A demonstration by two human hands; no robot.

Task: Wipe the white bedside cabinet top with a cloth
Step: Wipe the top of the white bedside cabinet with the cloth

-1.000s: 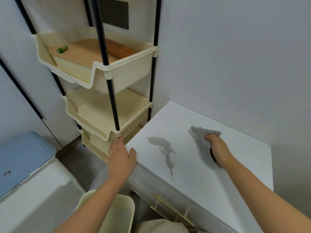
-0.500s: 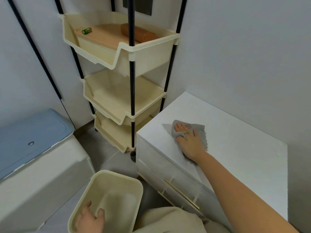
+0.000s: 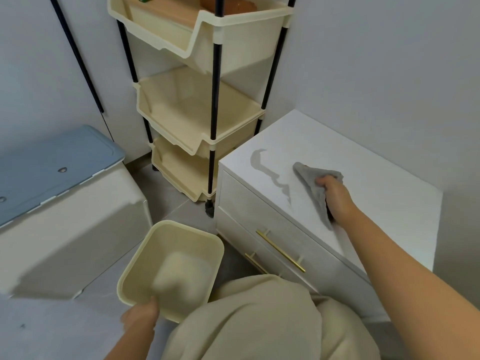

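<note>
**While the Damp Streak Remains, the Wipe Is Not Finished**

Because the right hand point(image 3: 335, 196) has its fingers curled tight round a bunched grey cloth point(image 3: 309, 185), only a narrow fold meets the flat white bedside cabinet top point(image 3: 384, 203). The cloth lies on that top, under and just ahead of the grip. A thin grey wet streak point(image 3: 270, 175) runs to the left of the grip, near the front edge. To do this step well, I judge the cloth should be spread flatter under the palm, then drawn leftward across the streak in overlapping passes with even pressure, and lifted clear at the edge. Below and well apart from this grip, the left hand point(image 3: 140, 317) holds the near rim of a cream rectangular plastic bin point(image 3: 171, 268), though blur hides its fingers.

Half a second ago the right hand lay flat on the cloth with its fingers spread, closer to the left front corner. Now it is bunched and further in, and the streak shows where the cloth was. The left hand then sat inside the bin's rim.
</note>
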